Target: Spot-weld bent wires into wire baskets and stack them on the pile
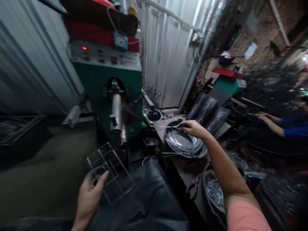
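My left hand (90, 199) low in the view is shut on a flat rectangular wire frame (110, 171), made of thin metal rods welded in a grid. My right hand (192, 128) grips a thin metal wire rod (170, 126) that sticks out to the left of my fingers. Just below that hand, a loose coil of silvery wire (183, 144) lies in a round dark pan (199, 152). A dark apron (144, 199) covers my lap, below the wire frame.
A green welding machine (108, 73) with a control panel and a chrome cylinder (116, 112) stands ahead of me. Stacks of wire pieces (207, 110) lean beyond the pan. A metal tub of small parts (214, 191) sits below my right arm. A co-worker's hands (263, 117) work at the right.
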Tool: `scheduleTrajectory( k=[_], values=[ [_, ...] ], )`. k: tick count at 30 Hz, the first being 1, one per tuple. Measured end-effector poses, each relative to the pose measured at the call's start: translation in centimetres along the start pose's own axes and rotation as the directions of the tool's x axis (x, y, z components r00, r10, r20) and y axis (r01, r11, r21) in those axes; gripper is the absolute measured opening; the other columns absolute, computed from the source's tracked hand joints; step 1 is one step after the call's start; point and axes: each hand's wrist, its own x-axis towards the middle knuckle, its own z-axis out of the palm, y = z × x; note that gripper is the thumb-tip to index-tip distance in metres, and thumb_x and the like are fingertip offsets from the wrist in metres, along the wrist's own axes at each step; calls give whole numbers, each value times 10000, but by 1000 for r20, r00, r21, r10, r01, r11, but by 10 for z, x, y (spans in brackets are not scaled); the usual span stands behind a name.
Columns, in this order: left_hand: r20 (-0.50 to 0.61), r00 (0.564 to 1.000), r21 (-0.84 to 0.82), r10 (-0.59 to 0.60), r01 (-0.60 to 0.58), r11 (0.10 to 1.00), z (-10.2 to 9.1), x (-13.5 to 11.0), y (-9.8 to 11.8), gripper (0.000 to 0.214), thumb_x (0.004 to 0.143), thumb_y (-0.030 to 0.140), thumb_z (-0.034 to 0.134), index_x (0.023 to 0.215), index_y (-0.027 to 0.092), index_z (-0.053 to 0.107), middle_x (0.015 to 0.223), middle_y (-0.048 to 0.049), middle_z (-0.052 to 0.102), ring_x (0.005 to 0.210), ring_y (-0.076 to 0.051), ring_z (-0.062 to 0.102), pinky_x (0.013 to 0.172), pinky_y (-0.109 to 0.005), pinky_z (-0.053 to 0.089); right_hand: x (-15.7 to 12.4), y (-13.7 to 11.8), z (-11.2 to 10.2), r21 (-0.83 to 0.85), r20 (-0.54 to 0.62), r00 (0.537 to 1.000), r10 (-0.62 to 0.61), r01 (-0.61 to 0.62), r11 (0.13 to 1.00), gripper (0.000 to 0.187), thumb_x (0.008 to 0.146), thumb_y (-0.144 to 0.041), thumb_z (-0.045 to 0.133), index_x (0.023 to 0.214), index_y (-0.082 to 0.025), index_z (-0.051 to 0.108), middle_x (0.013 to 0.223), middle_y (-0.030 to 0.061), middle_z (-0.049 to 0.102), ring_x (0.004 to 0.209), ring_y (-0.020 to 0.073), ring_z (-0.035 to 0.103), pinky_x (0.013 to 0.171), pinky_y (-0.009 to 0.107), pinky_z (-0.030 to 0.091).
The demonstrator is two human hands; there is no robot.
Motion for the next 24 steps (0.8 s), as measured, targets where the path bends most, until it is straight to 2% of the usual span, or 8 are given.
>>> scheduleTrajectory(
  k=[3,6,10,12,17,24],
  values=[
    [1,998,-29,69,-69,997,-5,18,-2,496,618,517,656,965,166,600,773,-10,609,715,-161,568,686,-279,449,2,-7,54,269,-14,1000,-11,14,963,242,762,-295,545,899,-155,687,734,4,667,674,136,583,679,246,455],
    [-7,994,-44,106,-107,993,-11,33,-10,475,651,479,652,1002,166,581,716,17,566,657,-130,526,657,-254,422,13,-11,110,468,3,1000,10,-10,884,281,747,-383,571,866,-157,686,768,14,675,720,155,596,723,274,457],
    [26,996,-90,82,-80,993,-15,47,-18,441,669,440,652,1005,169,566,732,18,571,673,-124,517,655,-242,408,26,-21,171,644,75,997,-6,-44,764,327,746,-428,571,922,-177,688,889,40,691,868,202,615,837,336,444],
    [41,997,-96,64,-60,994,-14,53,-20,428,662,431,658,986,166,573,712,23,564,660,-121,509,646,-239,402,31,-25,193,680,45,999,-13,-21,733,320,752,-414,570,955,-193,684,952,45,686,942,211,603,894,359,421],
    [108,994,-159,10,7,987,-9,67,-26,440,642,411,678,983,153,574,701,23,567,654,-123,517,642,-245,401,40,-24,224,707,-46,999,-17,44,706,232,753,-353,587,915,-218,686,958,36,677,948,196,598,890,347,426],
    [176,983,-298,-57,108,948,1,76,-24,455,614,382,712,989,155,588,854,-31,646,808,-157,583,781,-287,423,50,-17,235,663,-135,991,13,80,745,165,758,-341,595,823,-207,666,843,27,658,828,179,599,785,305,449]
  ],
)
